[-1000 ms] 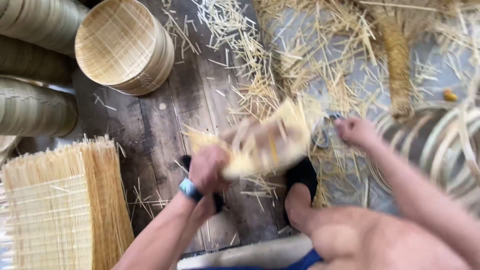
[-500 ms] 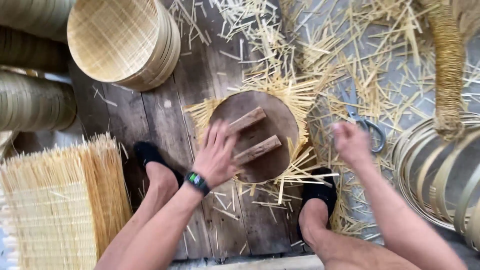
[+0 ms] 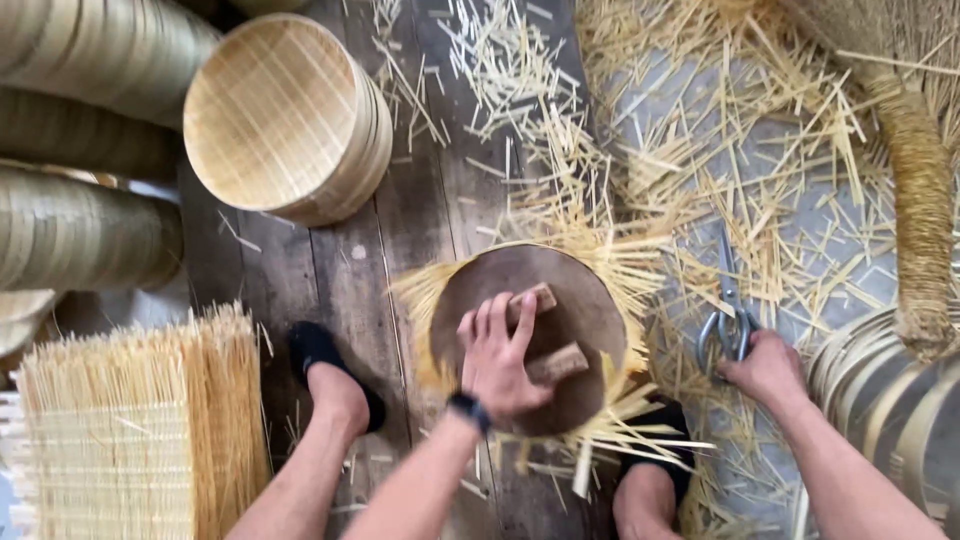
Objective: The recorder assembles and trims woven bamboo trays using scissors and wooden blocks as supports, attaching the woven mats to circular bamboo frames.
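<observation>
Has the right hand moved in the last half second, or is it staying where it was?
Yes. The right hand has reached the scissors lying on the grey floor; half a second ago it hovered short of them, nearer the round wooden disc.

Dark wooden floorboards [image 3: 345, 270] are carrying a stack of round bamboo trays [image 3: 285, 115] at upper left. Cut bamboo slivers [image 3: 700, 130] are lying scattered across the upper right, and woven bamboo mats [image 3: 120, 430] are sitting at lower left.

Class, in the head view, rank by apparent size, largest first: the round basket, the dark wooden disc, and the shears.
1. Round basket, though it looks only slightly wider than the disc.
2. Dark wooden disc, under the left hand.
3. Shears, at the right hand.
</observation>
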